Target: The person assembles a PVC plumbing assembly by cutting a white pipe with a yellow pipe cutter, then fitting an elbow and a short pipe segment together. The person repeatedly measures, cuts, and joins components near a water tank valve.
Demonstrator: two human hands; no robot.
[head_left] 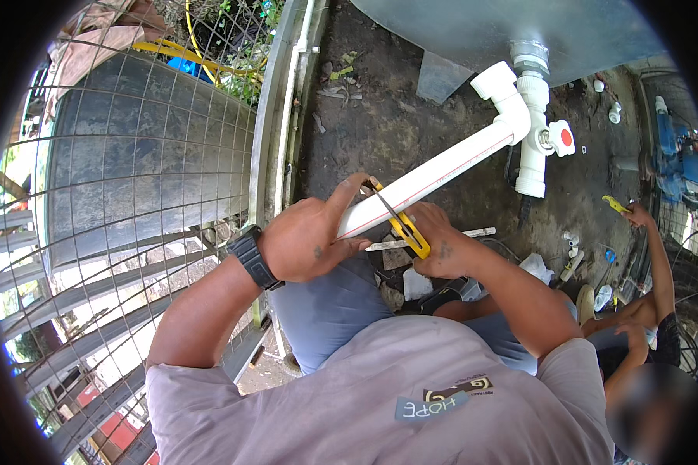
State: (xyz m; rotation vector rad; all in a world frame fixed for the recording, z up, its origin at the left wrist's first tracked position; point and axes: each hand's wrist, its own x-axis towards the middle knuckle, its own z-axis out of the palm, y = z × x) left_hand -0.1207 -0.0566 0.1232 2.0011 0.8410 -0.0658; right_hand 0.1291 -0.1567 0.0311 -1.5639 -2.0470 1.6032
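- nearest is the person's grey shirt, with bent blue-grey trouser legs just beyond it; the near end of the pipe lies above one leg, and whether it rests there cannot be told.
- the left hand, with a black watch on its wrist, is curled round the near end of the white pipe, thumb on one side and forefinger on the other, probably to stop it rolling or slipping.
- the right hand grips a yellow tool, which looks like a small saw; its thin blade lies across the pipe just beside the left hand, likely because the pipe is steadiest near the grip.
- the pipe slants away to the right, ending in a white elbow.
- just beside the elbow, a white valve with a red-centred knob hangs under the grey tank; whether elbow and valve touch cannot be told.
- a wire fence stands to the left.
- off to the right, another person's hand holds a yellow tool of its own, well apart from the pipe.
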